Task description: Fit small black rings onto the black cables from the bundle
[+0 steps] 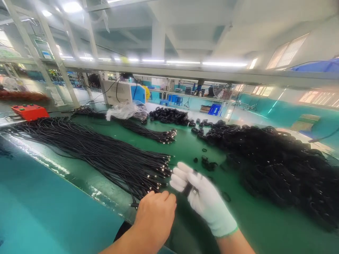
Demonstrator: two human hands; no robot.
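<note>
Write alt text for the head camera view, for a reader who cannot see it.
A person's gloved right hand grips a small black cable piece over a green workbench, while the bare left hand rests at the plug ends of a long bundle of black cables. A heap of coiled black cables lies to the right.

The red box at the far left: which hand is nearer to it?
Left. The bare left hand lies nearer the red box; the gloved right hand sits farther right, holding a black cable.
</note>
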